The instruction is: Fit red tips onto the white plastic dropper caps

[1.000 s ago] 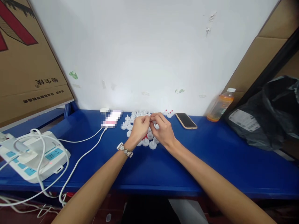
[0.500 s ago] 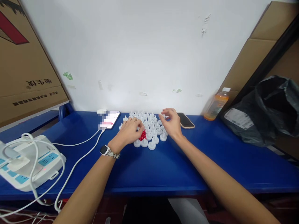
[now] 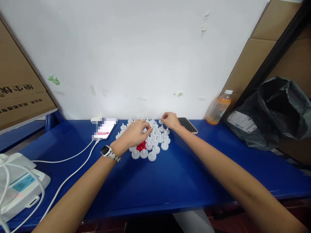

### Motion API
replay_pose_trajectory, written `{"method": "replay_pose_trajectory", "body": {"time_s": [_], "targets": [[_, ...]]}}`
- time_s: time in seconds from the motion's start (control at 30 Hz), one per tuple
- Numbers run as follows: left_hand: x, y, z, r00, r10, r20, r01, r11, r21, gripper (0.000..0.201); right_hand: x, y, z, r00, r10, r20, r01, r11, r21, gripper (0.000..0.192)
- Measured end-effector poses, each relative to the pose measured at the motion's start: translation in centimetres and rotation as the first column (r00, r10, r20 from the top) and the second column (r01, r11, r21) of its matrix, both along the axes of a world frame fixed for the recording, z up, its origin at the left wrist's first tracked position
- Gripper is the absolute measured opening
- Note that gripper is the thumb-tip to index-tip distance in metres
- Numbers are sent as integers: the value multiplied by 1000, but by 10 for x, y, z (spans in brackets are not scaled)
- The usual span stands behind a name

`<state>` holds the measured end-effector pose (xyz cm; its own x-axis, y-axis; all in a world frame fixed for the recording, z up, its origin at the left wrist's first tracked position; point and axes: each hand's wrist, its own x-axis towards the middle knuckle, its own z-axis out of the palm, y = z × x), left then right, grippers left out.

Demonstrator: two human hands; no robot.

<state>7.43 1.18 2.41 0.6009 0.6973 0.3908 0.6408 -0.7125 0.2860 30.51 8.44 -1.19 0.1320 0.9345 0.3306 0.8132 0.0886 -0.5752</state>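
Observation:
A cluster of small white plastic caps [image 3: 155, 149] lies on the blue table [image 3: 170, 181] near the wall, with a little heap of red pieces [image 3: 141, 146] at its front left. My left hand [image 3: 133, 133], a watch on its wrist, rests on the cluster with its fingers curled down among the caps just behind the red pieces. What its fingertips hold is hidden. My right hand [image 3: 170, 120] is at the back right of the cluster, next to a phone [image 3: 187, 125], with thumb and forefinger pinched on one white cap.
A second phone [image 3: 104, 128] on a white cable [image 3: 70, 176] lies left of the caps. A white power strip [image 3: 17, 189] sits at the far left. An orange drink bottle [image 3: 218, 108], a black plastic bag [image 3: 269, 113] and cardboard boxes [image 3: 19, 81] stand around the table.
My hands, joined above the caps a second ago, have parted. The right went to the back right by the phone and the left dropped onto the cluster. The view has shifted right.

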Motion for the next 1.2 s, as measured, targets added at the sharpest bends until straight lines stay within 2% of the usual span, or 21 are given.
{"method": "replay_pose_trajectory", "body": {"time_s": [0.13, 0.23, 0.33, 0.47, 0.6, 0.7, 0.77, 0.83, 0.93, 1.0, 1.1, 1.2], "targets": [[12, 9, -3, 1000, -23, -13, 24, 1000, 11, 32, -6, 3, 2, 998, 45, 39, -42, 996, -78, 9], [22, 13, -4, 999, -36, -36, 37, 999, 17, 31, -2, -1, 6, 998, 63, -4, -63, 997, -49, 18], [32, 17, -4, 998, -43, -42, 44, 999, 26, 32, 13, -2, 8, 1000, -22, -8, 22, 1000, 13, 20], [44, 19, -4, 999, -38, 33, 35, 995, 94, 37, 32, 0, 1, 975, -169, 144, 171, 985, -7, 25], [45, 13, -4, 993, -17, 113, 2, 991, 133, 41, 33, 3, -11, 968, -169, 183, 179, 983, -38, 20], [37, 6, -3, 989, -4, 148, -14, 993, 121, 40, 29, -2, -14, 981, -156, 115, 148, 986, 75, 15], [29, 1, -3, 983, 15, 181, -35, 993, 109, 39, 24, -13, -8, 994, -100, 44, 89, 972, 216, 17], [21, -4, -4, 974, 27, 223, -46, 995, 83, 36, 18, -31, 2, 999, 24, -37, -11, 951, 309, 19], [7, -13, -7, 958, 52, 281, -67, 997, 44, 33, -1, -65, 17, 970, 193, -146, -149, 952, 266, 22], [-1, -20, -10, 960, 54, 273, -71, 996, 51, 31, -19, -88, 22, 949, 265, -172, -203, 928, 312, 19], [-7, -31, -14, 992, 19, 127, -33, 993, 110, 32, -47, -116, 18, 893, 411, -181, -327, 871, 366, 20], [-9, -37, -16, 999, 3, -54, 7, 980, 196, 35, -65, -131, 10, 844, 484, -234, -394, 853, 343, 17]]}}
